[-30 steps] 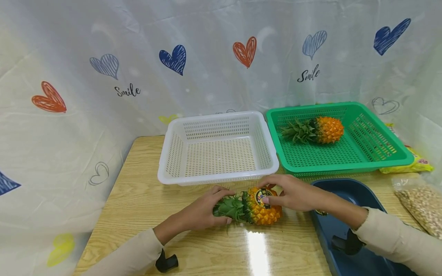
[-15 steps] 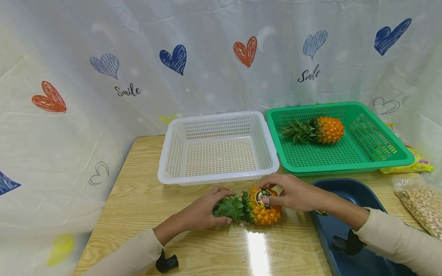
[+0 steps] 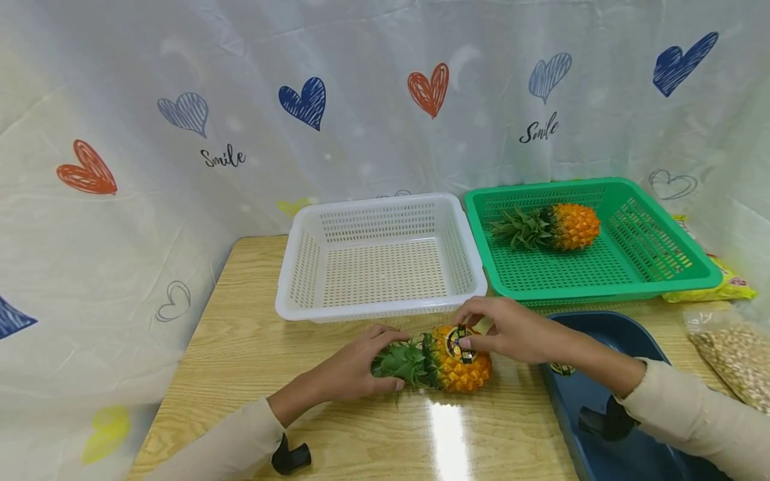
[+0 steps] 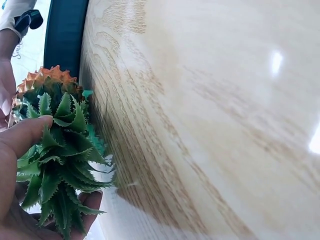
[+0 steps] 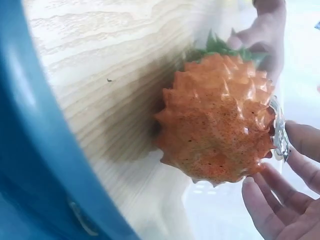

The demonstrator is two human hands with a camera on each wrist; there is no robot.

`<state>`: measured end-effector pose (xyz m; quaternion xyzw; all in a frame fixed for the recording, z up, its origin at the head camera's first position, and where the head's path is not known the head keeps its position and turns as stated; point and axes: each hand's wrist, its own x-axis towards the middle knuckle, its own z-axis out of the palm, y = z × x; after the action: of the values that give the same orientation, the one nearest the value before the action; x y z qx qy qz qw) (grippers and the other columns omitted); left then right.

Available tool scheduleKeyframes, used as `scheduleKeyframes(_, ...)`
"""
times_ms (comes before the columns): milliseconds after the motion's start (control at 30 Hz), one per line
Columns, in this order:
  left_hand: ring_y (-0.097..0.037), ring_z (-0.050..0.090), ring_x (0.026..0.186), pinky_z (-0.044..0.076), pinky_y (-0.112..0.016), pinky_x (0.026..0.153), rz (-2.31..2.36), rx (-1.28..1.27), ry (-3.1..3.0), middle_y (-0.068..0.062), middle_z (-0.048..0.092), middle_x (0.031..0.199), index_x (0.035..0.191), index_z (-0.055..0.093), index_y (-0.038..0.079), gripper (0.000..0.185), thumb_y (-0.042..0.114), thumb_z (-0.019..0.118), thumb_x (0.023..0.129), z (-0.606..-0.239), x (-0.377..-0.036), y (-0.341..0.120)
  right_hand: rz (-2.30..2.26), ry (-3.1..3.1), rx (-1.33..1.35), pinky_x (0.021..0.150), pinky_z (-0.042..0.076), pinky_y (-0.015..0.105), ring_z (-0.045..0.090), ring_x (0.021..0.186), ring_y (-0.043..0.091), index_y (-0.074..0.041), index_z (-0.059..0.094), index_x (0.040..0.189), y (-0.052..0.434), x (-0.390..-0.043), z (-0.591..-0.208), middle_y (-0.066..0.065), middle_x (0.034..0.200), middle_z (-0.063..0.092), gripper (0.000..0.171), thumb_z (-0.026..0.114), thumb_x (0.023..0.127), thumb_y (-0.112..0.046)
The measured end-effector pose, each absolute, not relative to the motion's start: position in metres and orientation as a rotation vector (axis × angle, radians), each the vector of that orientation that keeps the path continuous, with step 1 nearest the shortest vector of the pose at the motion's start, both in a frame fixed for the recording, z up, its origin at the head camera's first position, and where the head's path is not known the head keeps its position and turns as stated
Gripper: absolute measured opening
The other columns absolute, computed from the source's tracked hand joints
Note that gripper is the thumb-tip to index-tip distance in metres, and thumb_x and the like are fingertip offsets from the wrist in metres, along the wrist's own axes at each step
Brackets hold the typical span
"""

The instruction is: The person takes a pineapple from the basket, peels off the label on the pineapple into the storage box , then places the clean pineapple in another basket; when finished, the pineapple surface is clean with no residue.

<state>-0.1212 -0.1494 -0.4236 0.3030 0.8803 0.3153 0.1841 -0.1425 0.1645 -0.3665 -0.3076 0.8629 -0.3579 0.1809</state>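
Observation:
A small orange pineapple (image 3: 462,371) lies on its side on the wooden table, its green crown (image 3: 400,364) pointing left. My left hand (image 3: 357,366) grips the crown, thumb on the near side and fingers around the far side; the left wrist view shows the leaves (image 4: 62,155) between thumb and fingers. A round black-and-gold label (image 3: 460,343) sits on top of the fruit. My right hand (image 3: 517,331) has its thumb on the label, with loosely bent fingers near the fruit's far side. Edge-on in the right wrist view, the shiny label (image 5: 280,130) stands slightly proud of the fruit's spikes.
A white basket (image 3: 379,312) stands just behind the pineapple. To its right, a green basket (image 3: 613,292) holds another pineapple (image 3: 574,227). A blue tray (image 3: 559,421) lies beneath my right forearm, with another label (image 3: 562,369) inside. Farther right are a bag of pale kernels (image 3: 730,351) and a yellow packet (image 3: 716,284).
My right hand has lifted slightly, its fingers rising off the fruit's far side while the thumb stays at the label. More of the label shows. The left hand and pineapple stay put.

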Motion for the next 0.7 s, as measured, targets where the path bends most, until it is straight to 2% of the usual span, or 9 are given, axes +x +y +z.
scheduleKeyframes(267, -0.025, 0.049, 0.131, 0.048, -0.051, 0.101, 0.882, 0.858, 2.486, -0.003, 0.044, 0.145, 0.152, 0.042, 0.022, 0.071, 0.039, 0.075, 0.091, -0.423, -0.121, -0.149, -1.093, 2.378, -0.941, 0.076, 0.059, 0.030, 0.063, 0.104, 0.019, -0.017, 0.063, 0.100, 0.163, -0.145, -0.362, 0.008, 0.119, 0.063, 0.011, 0.072, 0.094, -0.018)
scheduleKeyframes(400, -0.027, 0.048, 0.134, 0.047, -0.052, 0.102, 0.891, 0.860, 2.482, -0.004, 0.043, 0.147, 0.152, 0.042, 0.021, 0.071, 0.038, 0.075, 0.091, -0.422, -0.120, -0.149, -1.109, 2.353, -0.952, 0.075, 0.059, 0.031, 0.064, 0.106, 0.021, -0.018, 0.060, 0.092, 0.162, -0.146, -0.361, 0.009, 0.120, 0.064, 0.012, 0.072, 0.094, -0.017)
scheduleKeyframes(500, -0.027, 0.047, 0.134, 0.047, -0.053, 0.103, 0.898, 0.864, 2.477, -0.005, 0.042, 0.148, 0.152, 0.042, 0.021, 0.071, 0.038, 0.074, 0.091, -0.421, -0.120, -0.150, -1.126, 2.335, -0.961, 0.074, 0.059, 0.030, 0.063, 0.110, 0.025, -0.018, 0.060, 0.090, 0.161, -0.146, -0.359, 0.009, 0.120, 0.065, 0.013, 0.072, 0.094, -0.017)
scheduleKeyframes(567, -0.027, 0.047, 0.135, 0.046, -0.053, 0.103, 0.899, 0.865, 2.475, -0.004, 0.042, 0.148, 0.152, 0.042, 0.021, 0.071, 0.039, 0.074, 0.092, -0.421, -0.120, -0.150, -1.140, 2.316, -0.970, 0.073, 0.059, 0.030, 0.065, 0.106, 0.024, -0.018, 0.060, 0.090, 0.160, -0.145, -0.357, 0.009, 0.119, 0.065, 0.012, 0.072, 0.095, -0.017)
scheduleKeyframes(700, -0.025, 0.049, 0.132, 0.047, -0.050, 0.101, 0.901, 0.864, 2.476, -0.004, 0.043, 0.147, 0.152, 0.042, 0.022, 0.070, 0.040, 0.073, 0.092, -0.422, -0.121, -0.151, -1.151, 2.274, -0.989, 0.073, 0.059, 0.031, 0.066, 0.096, 0.015, -0.017, 0.061, 0.091, 0.159, -0.143, -0.353, 0.005, 0.113, 0.066, 0.010, 0.070, 0.096, -0.018)
